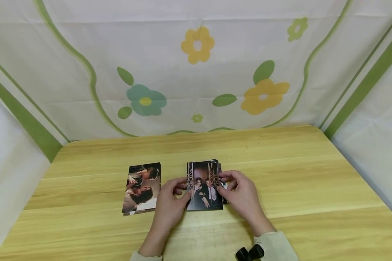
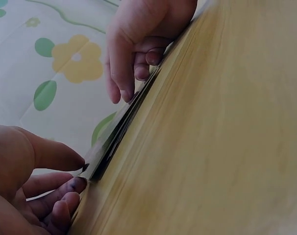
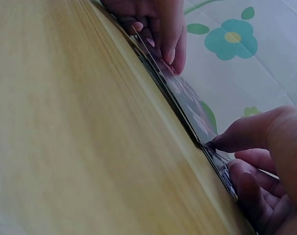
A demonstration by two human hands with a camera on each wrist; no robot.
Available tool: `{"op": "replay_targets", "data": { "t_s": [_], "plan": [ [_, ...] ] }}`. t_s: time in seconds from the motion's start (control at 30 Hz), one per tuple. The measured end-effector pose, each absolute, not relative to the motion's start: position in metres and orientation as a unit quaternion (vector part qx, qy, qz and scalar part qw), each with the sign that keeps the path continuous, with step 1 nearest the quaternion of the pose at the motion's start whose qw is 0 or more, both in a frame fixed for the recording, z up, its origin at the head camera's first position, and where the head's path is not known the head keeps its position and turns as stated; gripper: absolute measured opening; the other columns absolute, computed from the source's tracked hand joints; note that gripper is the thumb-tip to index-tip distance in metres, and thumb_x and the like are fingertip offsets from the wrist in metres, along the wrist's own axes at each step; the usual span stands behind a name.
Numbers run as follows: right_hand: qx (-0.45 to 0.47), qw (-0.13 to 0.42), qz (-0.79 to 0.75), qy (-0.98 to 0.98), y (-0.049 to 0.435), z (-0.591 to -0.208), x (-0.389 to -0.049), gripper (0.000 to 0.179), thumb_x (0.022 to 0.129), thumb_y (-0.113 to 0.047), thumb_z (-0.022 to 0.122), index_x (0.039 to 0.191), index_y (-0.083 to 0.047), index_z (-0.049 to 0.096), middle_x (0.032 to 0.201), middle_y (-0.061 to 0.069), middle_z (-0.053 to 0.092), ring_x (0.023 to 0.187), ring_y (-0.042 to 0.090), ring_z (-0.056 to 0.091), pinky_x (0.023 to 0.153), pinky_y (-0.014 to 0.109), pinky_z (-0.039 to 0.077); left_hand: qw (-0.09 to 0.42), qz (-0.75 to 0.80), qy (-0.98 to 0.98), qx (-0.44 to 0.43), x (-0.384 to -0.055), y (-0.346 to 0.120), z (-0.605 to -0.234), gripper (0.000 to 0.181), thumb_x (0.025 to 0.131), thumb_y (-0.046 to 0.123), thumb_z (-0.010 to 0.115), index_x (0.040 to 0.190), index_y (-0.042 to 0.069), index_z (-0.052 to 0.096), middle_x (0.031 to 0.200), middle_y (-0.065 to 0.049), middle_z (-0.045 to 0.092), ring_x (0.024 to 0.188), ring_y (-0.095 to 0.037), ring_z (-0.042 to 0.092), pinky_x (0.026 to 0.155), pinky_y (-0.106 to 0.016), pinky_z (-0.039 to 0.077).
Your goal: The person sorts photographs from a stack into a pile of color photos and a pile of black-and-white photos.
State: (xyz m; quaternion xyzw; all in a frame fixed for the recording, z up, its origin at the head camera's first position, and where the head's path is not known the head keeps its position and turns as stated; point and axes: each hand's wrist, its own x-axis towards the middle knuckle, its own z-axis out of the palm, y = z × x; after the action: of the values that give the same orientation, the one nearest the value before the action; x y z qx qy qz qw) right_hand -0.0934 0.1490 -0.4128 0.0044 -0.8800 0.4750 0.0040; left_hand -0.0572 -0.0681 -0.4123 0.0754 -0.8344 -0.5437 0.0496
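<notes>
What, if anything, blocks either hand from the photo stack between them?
Nothing visible: the left hand touches the photo stack at its left edge and the right hand at its right. The other photo pile lies left of the left hand.

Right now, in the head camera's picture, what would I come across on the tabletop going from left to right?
The left pile of photos → the person's left hand → the middle stack of photos → the person's right hand.
</notes>
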Motion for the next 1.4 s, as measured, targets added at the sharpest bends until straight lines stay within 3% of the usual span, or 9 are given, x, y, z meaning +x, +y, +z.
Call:
{"op": "replay_targets", "data": {
  "t_s": [0.63, 1.4],
  "plan": [
    [-0.004, -0.005, 0.499, -0.866, 0.1479, -0.4122, -0.0936, 0.037, 0.086, -0.005, 0.085, 0.12, -0.018, 0.079, 0.107, 0.001, 0.079, 0.075, 0.013, 0.063, 0.065, 0.023, 0.052, 0.059, -0.523, -0.847, 0.067, -0.0576, -0.0679, -0.4136, 0.035, 0.088, 0.003, 0.081, 0.122, 0.005, 0.079, 0.097, -0.004, 0.074, 0.088, -0.015, 0.058, 0.08, -0.026, 0.045],
    [0.0, -0.01, 0.521, -0.853, 0.1487, -0.408, -0.0908, 0.043, 0.085, -0.003, 0.085, 0.125, -0.015, 0.078, 0.115, 0.003, 0.081, 0.074, 0.01, 0.064, 0.062, 0.022, 0.051, 0.061, -0.528, -0.845, 0.068, -0.0563, -0.0664, -0.4096, 0.04, 0.087, 0.001, 0.081, 0.126, 0.005, 0.077, 0.096, -0.004, 0.076, 0.087, -0.015, 0.059, 0.078, -0.025, 0.045]
  ]
}}
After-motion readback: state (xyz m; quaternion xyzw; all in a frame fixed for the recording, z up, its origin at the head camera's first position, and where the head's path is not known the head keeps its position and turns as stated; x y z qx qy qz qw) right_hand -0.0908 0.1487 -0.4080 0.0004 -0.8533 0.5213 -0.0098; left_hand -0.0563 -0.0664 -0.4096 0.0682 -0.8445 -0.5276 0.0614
